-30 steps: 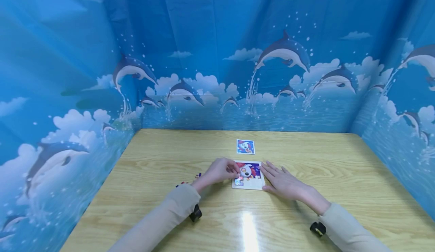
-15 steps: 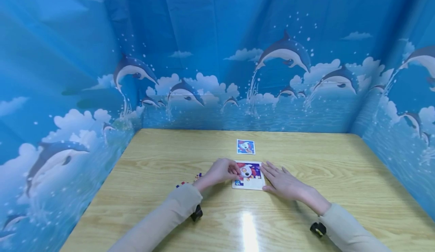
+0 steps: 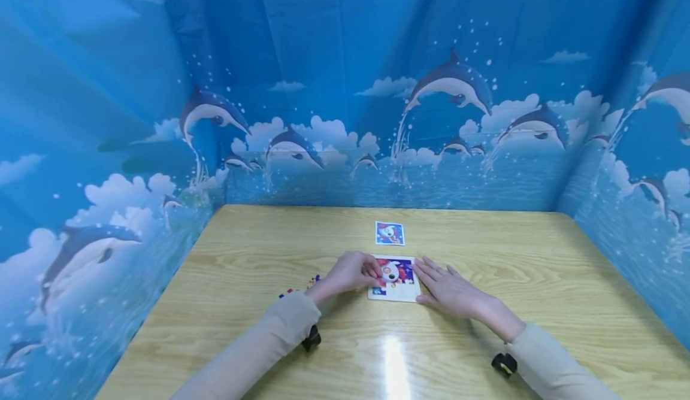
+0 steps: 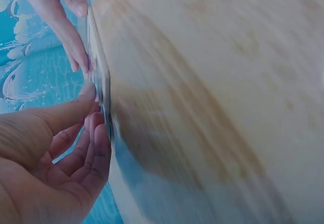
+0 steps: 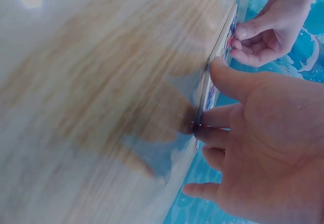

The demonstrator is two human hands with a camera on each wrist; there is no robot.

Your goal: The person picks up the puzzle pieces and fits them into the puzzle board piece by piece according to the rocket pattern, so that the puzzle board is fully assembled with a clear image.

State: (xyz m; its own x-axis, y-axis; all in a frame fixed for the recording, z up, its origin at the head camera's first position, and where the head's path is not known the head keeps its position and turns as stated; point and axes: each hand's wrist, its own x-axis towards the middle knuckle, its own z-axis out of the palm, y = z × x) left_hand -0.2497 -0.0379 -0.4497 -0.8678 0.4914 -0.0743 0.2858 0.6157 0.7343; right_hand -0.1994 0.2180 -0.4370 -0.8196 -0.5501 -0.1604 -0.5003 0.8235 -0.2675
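A jigsaw puzzle board [image 3: 401, 294] with a pale rim lies on the table, partly filled with a white figure on red and purple. Bare board shows along its lower middle and right. My left hand [image 3: 353, 270] is over the board's left side, thumb and curled fingers drawn together on a puzzle piece that they mostly hide. In the left wrist view, the left thumb [image 4: 83, 95] meets the board's face. My right hand [image 3: 447, 289] rests at the board's right edge with fingers extended, its fingertips on the rim.
Behind the board lies a small picture card [image 3: 390, 233] with a similar image. Several loose puzzle pieces [image 3: 314, 279] lie left of my left wrist, partly hidden by the forearm. Dolphin-printed curtains [image 3: 334, 88] surround the wooden table [image 3: 259, 238].
My left fingertips have shifted slightly to the right. At the lower left of the board, the glossy piece seen a second ago now looks darker and lies under the fingers. The right hand has stayed put.
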